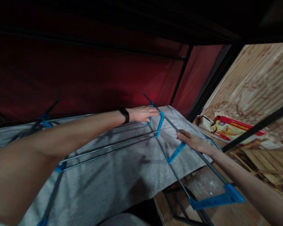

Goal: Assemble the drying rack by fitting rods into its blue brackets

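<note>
A rack frame of thin metal tubes and blue plastic connectors lies across a grey blanket. My left hand, with a black band at its wrist, reaches to the far right corner of the frame. Its fingers are stretched out, and the tips touch or lie just over the side near an upright blue connector. Closer to me, my right hand has its fingers round the long grey side tube. That tube ends at a large blue corner piece. My left forearm covers part of the frame's left side.
Black metal bed posts and rails surround the blanket, with a dark red curtain behind. On the right are a red and yellow box and a slatted wooden piece. A black metal frame stands below the bed edge.
</note>
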Available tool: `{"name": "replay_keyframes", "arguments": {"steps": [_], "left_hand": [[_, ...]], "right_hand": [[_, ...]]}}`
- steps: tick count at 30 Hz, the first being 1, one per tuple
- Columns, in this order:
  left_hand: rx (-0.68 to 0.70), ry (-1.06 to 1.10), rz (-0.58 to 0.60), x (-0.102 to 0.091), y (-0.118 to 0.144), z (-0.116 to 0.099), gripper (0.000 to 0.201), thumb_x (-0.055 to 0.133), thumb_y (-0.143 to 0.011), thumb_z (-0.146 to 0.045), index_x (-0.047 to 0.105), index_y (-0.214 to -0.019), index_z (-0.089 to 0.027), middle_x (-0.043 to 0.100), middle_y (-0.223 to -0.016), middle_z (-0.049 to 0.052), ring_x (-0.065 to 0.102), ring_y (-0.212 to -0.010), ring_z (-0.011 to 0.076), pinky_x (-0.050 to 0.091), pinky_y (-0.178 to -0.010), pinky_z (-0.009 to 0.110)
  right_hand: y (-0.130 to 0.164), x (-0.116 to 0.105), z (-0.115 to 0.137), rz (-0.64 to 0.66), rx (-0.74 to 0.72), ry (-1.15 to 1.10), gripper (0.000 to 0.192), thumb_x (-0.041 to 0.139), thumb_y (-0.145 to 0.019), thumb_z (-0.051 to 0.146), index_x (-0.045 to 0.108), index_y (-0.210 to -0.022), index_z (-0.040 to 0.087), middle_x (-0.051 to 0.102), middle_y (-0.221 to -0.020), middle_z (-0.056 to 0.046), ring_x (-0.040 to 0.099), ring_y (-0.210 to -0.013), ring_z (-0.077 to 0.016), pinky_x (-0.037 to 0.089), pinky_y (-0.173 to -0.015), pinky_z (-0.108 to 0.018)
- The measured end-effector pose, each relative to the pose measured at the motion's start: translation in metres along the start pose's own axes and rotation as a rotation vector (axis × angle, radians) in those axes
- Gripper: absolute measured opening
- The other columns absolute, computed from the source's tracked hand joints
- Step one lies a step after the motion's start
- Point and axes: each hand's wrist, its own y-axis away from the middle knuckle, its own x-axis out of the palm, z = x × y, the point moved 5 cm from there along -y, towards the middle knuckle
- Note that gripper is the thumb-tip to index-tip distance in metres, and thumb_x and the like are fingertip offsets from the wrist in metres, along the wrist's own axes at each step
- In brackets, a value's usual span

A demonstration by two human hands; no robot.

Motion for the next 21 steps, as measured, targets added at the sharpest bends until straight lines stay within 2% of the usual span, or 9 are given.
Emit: {"name": "replay_keyframes", "arguments": {"steps": [2, 4, 6, 8, 11, 13, 16, 19, 21], "left_hand": [[0.009, 0.010, 0.023, -0.015, 0.043, 0.002, 0.058, 0.052, -0.095, -0.032, 0.041, -0.152, -0.024, 0.033, -0.162, 0.006, 0.026, -0.150, 0.0208, 0.019, -0.121, 0.032], [-0.040, 0.027, 0.029, -0.029, 0.093, 0.007, 0.055, 0.048, -0.097, -0.032, 0.043, -0.151, -0.025, 0.034, -0.161, 0.005, 0.028, -0.149, 0.0207, 0.020, -0.121, 0.032], [-0.146, 0.042, 0.017, -0.040, 0.145, 0.014, 0.053, 0.047, -0.098, -0.034, 0.044, -0.150, -0.026, 0.035, -0.161, 0.004, 0.030, -0.149, 0.0213, 0.022, -0.121, 0.032], [-0.277, 0.058, -0.006, -0.048, 0.198, 0.022, 0.053, 0.046, -0.098, -0.037, 0.044, -0.150, -0.026, 0.036, -0.161, 0.003, 0.030, -0.148, 0.0218, 0.023, -0.121, 0.033], [-0.505, 0.071, -0.117, -0.054, 0.275, 0.034, 0.055, 0.044, -0.098, -0.043, 0.043, -0.150, -0.026, 0.039, -0.159, 0.003, 0.033, -0.147, 0.0227, 0.026, -0.120, 0.035], [-0.681, 0.076, -0.242, -0.052, 0.323, 0.042, 0.057, 0.044, -0.097, -0.047, 0.046, -0.149, -0.024, 0.043, -0.156, 0.005, 0.038, -0.144, 0.0247, 0.029, -0.119, 0.038], [-0.954, 0.146, -0.474, -0.036, 0.388, 0.048, 0.061, 0.046, -0.093, -0.055, 0.055, -0.142, -0.019, 0.054, -0.146, 0.009, 0.049, -0.134, 0.0273, 0.037, -0.115, 0.040], [-1.156, 0.317, -0.694, -0.004, 0.439, 0.042, 0.064, 0.049, -0.088, -0.060, 0.063, -0.131, -0.014, 0.066, -0.129, 0.012, 0.061, -0.118, 0.0273, 0.048, -0.104, 0.038], [-1.226, 0.433, -0.774, 0.024, 0.462, 0.032, 0.063, 0.051, -0.085, -0.061, 0.066, -0.124, -0.013, 0.069, -0.123, 0.012, 0.064, -0.113, 0.0277, 0.052, -0.099, 0.038]], "right_hand": [[0.001, -0.007, -0.001, -0.055, -0.017, 0.050, 0.057, 0.049, -0.088, 0.067, 0.063, -0.120, 0.021, 0.072, -0.110, -0.011, 0.066, -0.103, -0.0289, 0.052, -0.089, -0.039], [0.004, -0.014, 0.001, -0.096, -0.062, 0.139, 0.063, 0.047, -0.089, 0.067, 0.059, -0.131, 0.021, 0.067, -0.125, -0.013, 0.063, -0.115, -0.0323, 0.049, -0.099, -0.045], [0.009, -0.019, 0.009, -0.110, -0.170, 0.218, 0.064, 0.047, -0.089, 0.065, 0.055, -0.137, 0.024, 0.062, -0.134, -0.013, 0.058, -0.124, -0.0338, 0.045, -0.106, -0.049], [0.014, -0.022, 0.024, -0.101, -0.274, 0.260, 0.059, 0.049, -0.091, 0.061, 0.055, -0.138, 0.028, 0.059, -0.138, -0.013, 0.056, -0.127, -0.0333, 0.043, -0.110, -0.048], [0.018, -0.012, 0.055, -0.022, -0.375, 0.269, 0.050, 0.052, -0.091, 0.058, 0.058, -0.135, 0.037, 0.058, -0.140, -0.010, 0.054, -0.130, -0.0314, 0.044, -0.111, -0.046], [0.017, 0.008, 0.080, 0.074, -0.447, 0.249, 0.048, 0.053, -0.091, 0.059, 0.059, -0.134, 0.040, 0.060, -0.140, -0.007, 0.055, -0.130, -0.0322, 0.044, -0.112, -0.049], [0.014, 0.057, 0.120, 0.249, -0.544, 0.232, 0.048, 0.053, -0.091, 0.057, 0.061, -0.134, 0.039, 0.060, -0.140, -0.005, 0.055, -0.129, -0.0332, 0.045, -0.111, -0.052], [0.010, 0.114, 0.158, 0.417, -0.623, 0.240, 0.044, 0.052, -0.093, 0.047, 0.062, -0.134, 0.034, 0.059, -0.140, -0.005, 0.056, -0.127, -0.0305, 0.046, -0.108, -0.046], [0.009, 0.151, 0.182, 0.502, -0.681, 0.259, 0.041, 0.051, -0.094, 0.037, 0.062, -0.133, 0.031, 0.058, -0.140, -0.006, 0.058, -0.125, -0.0283, 0.047, -0.106, -0.043]]}}
